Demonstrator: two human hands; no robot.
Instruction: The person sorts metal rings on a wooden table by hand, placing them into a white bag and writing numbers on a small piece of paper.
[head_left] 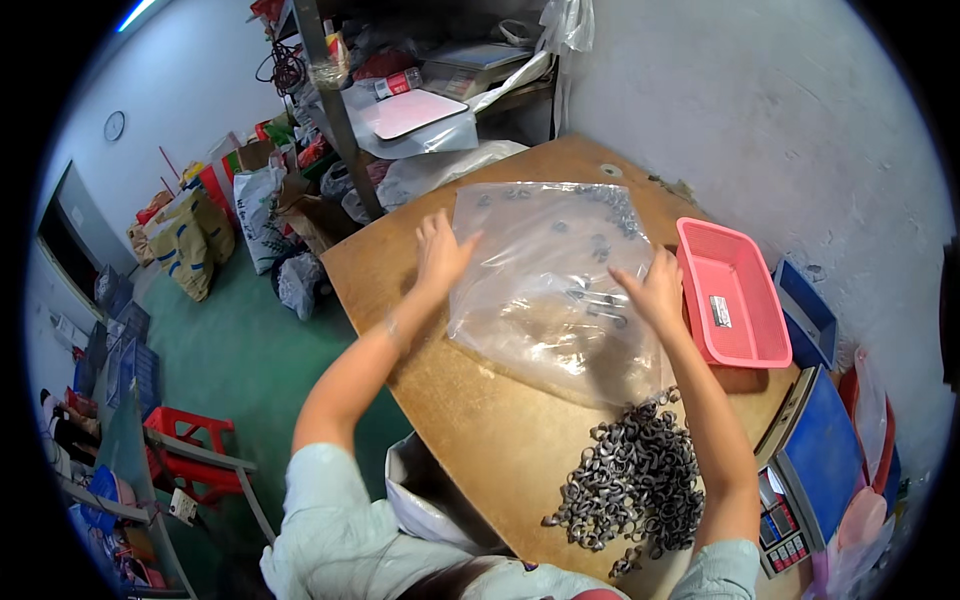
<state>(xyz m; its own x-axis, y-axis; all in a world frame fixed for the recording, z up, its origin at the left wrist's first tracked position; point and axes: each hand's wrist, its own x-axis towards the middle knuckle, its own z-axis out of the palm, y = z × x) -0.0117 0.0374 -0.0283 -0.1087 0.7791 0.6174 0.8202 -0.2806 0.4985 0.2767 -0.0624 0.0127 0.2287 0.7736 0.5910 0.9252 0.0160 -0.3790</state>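
Note:
A large clear plastic bag [540, 270] lies flat on the brown wooden table [480, 420], with a few small metal rings left inside near its far corner. My left hand [440, 252] presses on the bag's left edge, fingers spread. My right hand [652, 290] rests on the bag's right side, fingers bent down onto the plastic. A heap of dark metal rings [632, 480] lies on the table near me, just below the bag and beside my right forearm.
A pink plastic basket [735, 300] holding a small packet stands right of the bag. A blue weighing scale [815, 450] sits at the table's right corner. A white bag [420, 500] hangs by the table's near edge. Shelves, sacks and a red stool stand around on the green floor.

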